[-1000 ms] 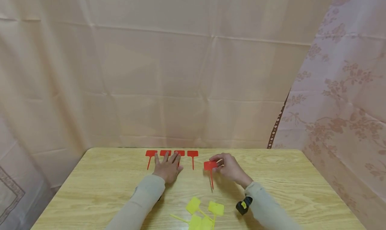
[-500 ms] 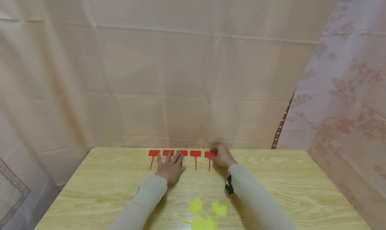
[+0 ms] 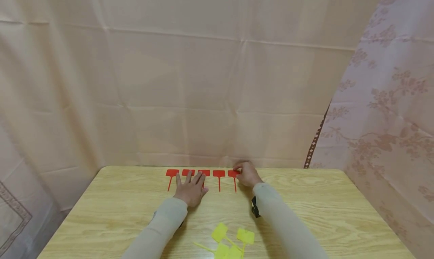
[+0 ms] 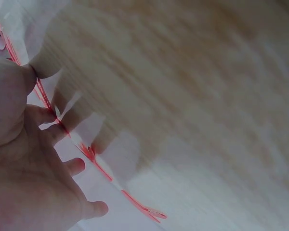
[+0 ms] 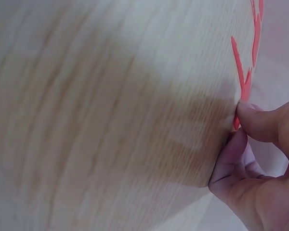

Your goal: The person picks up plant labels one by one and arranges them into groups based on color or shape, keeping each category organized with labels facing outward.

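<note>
One red tag, the last at the right of the row, lies near the table's far edge, its right side pinched by my right hand. My left hand, fingers spread, covers partly two other red tags.

The right hand has brought a red tag level with the other red tags.

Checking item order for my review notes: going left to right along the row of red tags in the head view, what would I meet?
First red tag, second red tag, third red tag, fourth red tag, fifth red tag, right hand.
</note>
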Demonstrator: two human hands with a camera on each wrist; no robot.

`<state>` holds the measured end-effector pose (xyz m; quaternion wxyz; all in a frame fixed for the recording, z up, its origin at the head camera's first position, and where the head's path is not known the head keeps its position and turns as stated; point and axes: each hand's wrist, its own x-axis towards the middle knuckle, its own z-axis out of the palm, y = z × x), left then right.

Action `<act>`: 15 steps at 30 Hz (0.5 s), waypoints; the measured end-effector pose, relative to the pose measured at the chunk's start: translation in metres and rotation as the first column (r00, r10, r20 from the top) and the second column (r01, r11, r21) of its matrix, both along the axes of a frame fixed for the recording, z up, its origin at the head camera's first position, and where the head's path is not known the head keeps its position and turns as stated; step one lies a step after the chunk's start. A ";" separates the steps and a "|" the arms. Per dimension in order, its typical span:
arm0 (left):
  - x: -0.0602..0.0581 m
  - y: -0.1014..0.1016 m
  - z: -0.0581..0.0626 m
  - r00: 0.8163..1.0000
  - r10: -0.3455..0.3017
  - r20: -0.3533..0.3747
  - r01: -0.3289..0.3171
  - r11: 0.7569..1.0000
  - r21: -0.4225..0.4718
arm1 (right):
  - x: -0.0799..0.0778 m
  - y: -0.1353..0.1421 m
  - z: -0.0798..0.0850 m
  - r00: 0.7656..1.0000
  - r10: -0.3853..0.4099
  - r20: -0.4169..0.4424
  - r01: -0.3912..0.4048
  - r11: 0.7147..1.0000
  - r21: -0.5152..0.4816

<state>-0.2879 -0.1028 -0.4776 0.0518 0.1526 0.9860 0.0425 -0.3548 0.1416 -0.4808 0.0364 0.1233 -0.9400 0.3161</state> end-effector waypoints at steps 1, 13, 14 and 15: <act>0.000 0.000 0.000 1.000 0.000 0.001 0.000 1.000 -0.004 | 0.000 0.000 -0.001 1.000 -0.010 0.006 0.010 1.000 0.002; 0.000 0.000 0.000 1.000 -0.002 0.002 0.002 1.000 0.000 | 0.000 0.002 -0.002 1.000 0.002 0.015 -0.002 1.000 -0.006; 0.000 -0.001 0.000 1.000 -0.002 -0.001 0.002 1.000 0.003 | 0.001 0.002 -0.002 1.000 0.010 0.017 -0.009 1.000 -0.023; 0.000 -0.001 0.001 1.000 -0.001 -0.003 0.001 1.000 0.005 | 0.002 0.003 -0.002 1.000 0.018 0.016 -0.017 0.999 -0.043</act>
